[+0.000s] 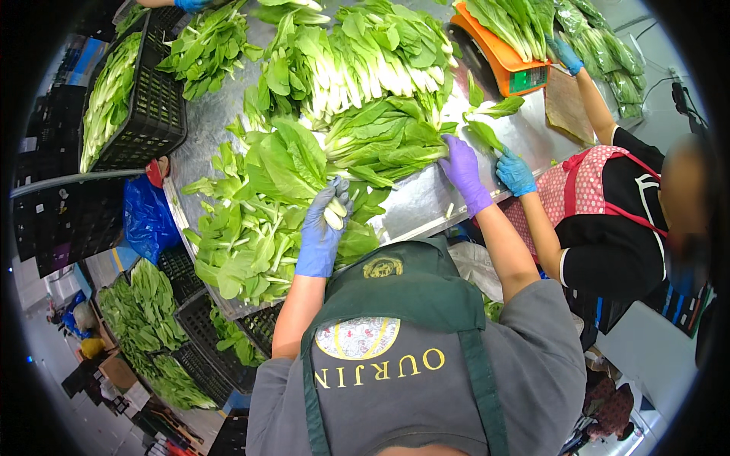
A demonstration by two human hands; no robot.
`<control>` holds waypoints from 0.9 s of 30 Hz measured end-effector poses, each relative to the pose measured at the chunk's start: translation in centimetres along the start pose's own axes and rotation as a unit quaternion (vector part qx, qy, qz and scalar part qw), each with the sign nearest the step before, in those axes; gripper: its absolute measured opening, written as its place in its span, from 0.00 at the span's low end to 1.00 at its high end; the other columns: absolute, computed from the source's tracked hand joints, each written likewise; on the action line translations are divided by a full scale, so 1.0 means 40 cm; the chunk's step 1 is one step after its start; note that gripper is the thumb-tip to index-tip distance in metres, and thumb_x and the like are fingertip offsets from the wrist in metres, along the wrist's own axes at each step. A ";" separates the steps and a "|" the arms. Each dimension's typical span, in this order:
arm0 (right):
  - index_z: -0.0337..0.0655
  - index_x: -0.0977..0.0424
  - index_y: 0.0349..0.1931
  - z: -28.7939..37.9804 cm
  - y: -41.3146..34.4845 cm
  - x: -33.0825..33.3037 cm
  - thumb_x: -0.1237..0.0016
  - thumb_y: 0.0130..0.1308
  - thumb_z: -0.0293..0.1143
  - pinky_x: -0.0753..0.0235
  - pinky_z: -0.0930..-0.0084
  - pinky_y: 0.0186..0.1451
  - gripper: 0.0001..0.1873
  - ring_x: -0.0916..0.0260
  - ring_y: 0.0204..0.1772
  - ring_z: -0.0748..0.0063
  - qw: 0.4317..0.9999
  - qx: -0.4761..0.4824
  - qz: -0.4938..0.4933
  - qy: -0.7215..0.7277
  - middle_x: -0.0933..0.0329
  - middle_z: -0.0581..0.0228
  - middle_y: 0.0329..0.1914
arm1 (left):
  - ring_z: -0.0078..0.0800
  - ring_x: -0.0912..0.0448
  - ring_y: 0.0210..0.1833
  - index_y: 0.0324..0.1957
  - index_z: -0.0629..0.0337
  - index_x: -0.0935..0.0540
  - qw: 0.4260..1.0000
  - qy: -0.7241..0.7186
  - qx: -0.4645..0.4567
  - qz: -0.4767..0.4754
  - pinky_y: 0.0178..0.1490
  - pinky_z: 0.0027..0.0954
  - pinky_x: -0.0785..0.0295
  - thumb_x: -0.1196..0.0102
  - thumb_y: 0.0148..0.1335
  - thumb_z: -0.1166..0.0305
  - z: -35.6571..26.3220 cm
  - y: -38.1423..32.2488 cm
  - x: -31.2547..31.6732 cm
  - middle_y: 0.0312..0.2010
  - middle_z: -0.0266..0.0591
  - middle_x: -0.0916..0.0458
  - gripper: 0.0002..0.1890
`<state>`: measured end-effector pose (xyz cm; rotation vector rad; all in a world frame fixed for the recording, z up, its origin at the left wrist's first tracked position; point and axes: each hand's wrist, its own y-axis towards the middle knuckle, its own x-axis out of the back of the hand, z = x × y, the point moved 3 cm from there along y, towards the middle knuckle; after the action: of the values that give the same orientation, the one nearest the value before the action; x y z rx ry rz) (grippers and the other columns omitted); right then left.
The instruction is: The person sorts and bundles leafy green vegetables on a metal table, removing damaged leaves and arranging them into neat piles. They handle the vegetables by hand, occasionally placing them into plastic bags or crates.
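Observation:
My left hand, in a blue-violet glove with a darkened palm, grips a head of leafy greens. Its white stem end pokes out between the fingers and its leaves point up and left. In a purple glove, my right hand has its fingers about the stem ends at the right of a laid bunch of greens; its fingertips are partly hidden. Beneath my left hand spreads a heap of loose leaves. Beyond the bunch lies a row of greens, white stems towards me.
A co-worker's gloved hand holds leaves close to my right hand; their other hand is at greens on an orange scale. A black crate of greens stands left of the metal table. More crates sit below left.

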<state>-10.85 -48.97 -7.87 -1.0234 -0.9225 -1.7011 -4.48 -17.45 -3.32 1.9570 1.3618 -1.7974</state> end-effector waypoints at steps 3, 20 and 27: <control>0.41 0.36 0.49 -0.002 -0.010 0.009 0.45 0.46 0.27 0.32 0.63 0.46 0.26 0.32 0.43 0.54 1.000 -0.012 0.017 0.011 0.28 0.58 0.39 | 0.29 0.24 0.35 0.50 0.67 0.29 1.000 0.005 -0.025 0.000 0.35 0.29 0.26 0.49 0.58 0.74 -0.013 0.008 0.010 0.44 0.47 0.23 0.17; 0.33 0.35 0.49 0.209 0.060 0.330 0.48 0.57 0.27 0.28 0.83 0.42 0.19 0.27 0.37 0.77 0.751 -0.200 0.171 0.605 0.27 0.65 0.36 | 0.28 0.25 0.40 0.54 0.65 0.34 0.995 -0.066 -0.063 0.049 0.40 0.27 0.26 0.49 0.58 0.77 -0.091 -0.002 0.021 0.47 0.47 0.24 0.21; 0.35 0.31 0.44 0.532 0.059 0.199 0.50 0.57 0.24 0.28 0.76 0.45 0.13 0.27 0.42 0.72 0.878 -0.039 -0.056 0.474 0.27 0.63 0.39 | 0.34 0.29 0.55 0.59 0.66 0.37 0.994 -0.029 -0.031 0.102 0.58 0.35 0.33 0.57 0.66 0.62 0.020 0.023 -0.026 0.58 0.48 0.33 0.23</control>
<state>-5.57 -33.13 7.70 -0.0823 -0.2588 -2.0178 -4.29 -19.01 -3.04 1.9181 1.1407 -1.6834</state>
